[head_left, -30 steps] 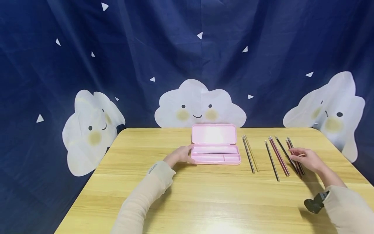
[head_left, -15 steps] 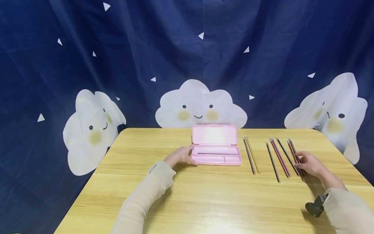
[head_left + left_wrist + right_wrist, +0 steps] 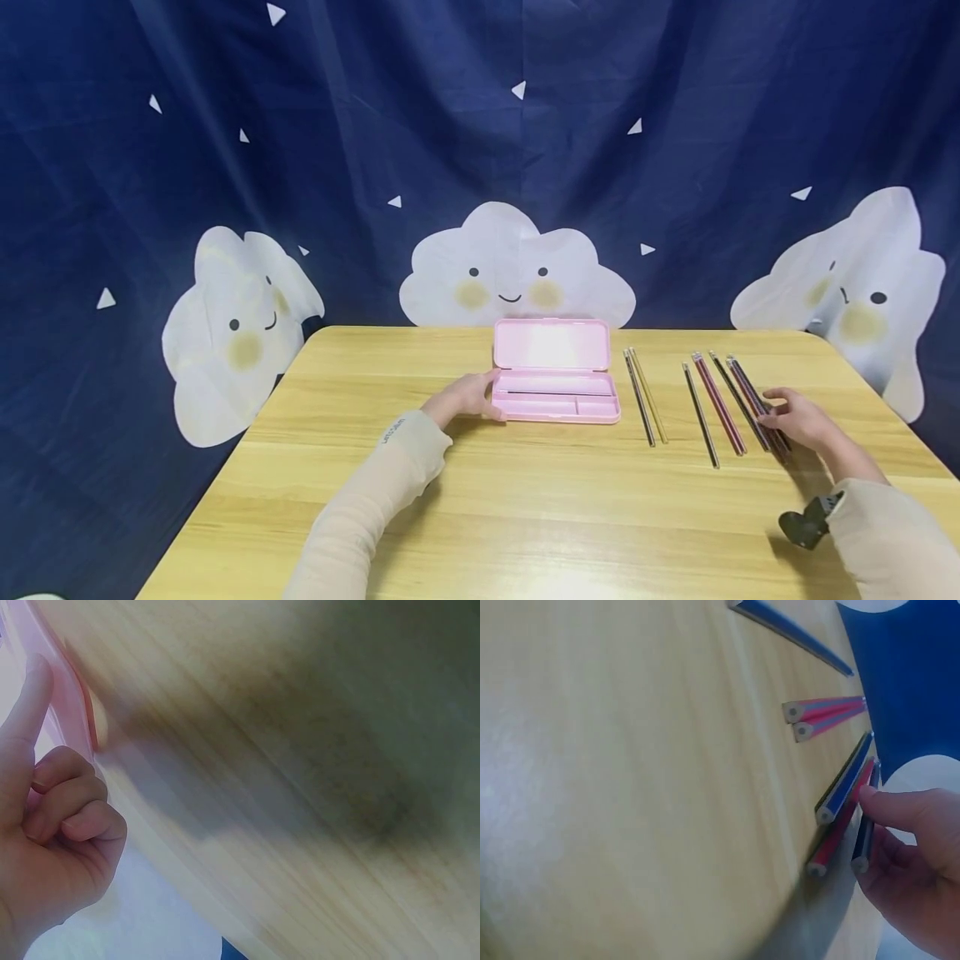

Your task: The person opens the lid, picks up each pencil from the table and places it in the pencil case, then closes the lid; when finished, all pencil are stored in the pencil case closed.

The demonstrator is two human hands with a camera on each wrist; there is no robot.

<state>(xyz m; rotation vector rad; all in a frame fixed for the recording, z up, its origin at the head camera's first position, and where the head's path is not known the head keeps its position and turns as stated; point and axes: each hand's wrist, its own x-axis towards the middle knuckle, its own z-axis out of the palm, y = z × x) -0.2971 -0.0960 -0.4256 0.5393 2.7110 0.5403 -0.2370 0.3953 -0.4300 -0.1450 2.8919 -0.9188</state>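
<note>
A pink pencil case [image 3: 551, 343] lies with its lid raised at the middle back of the table. My left hand [image 3: 467, 395] holds its left end, thumb at the front corner. A thin dark line [image 3: 555, 392] runs along the back compartment. On the right, my right hand [image 3: 798, 418] pinches a dark pencil [image 3: 862, 844] between thumb and fingers. Close beside it, a red pencil [image 3: 829, 851] slants under the thumb. A blue-and-dark pencil [image 3: 840, 787] lies just to the left of these.
Two red pencils [image 3: 718, 402] lie side by side, with a dark pencil [image 3: 700, 414] left of them. Nearer the case are another dark pencil [image 3: 639, 398] and a yellow pencil [image 3: 649, 396]. A dark blue curtain [image 3: 360, 125] with clouds hangs behind the wooden table [image 3: 540, 508].
My right hand has moved a little toward the near right along the rightmost pencils, whose far ends have swung left toward the neighbouring dark pencil. The left hand stays on the case.
</note>
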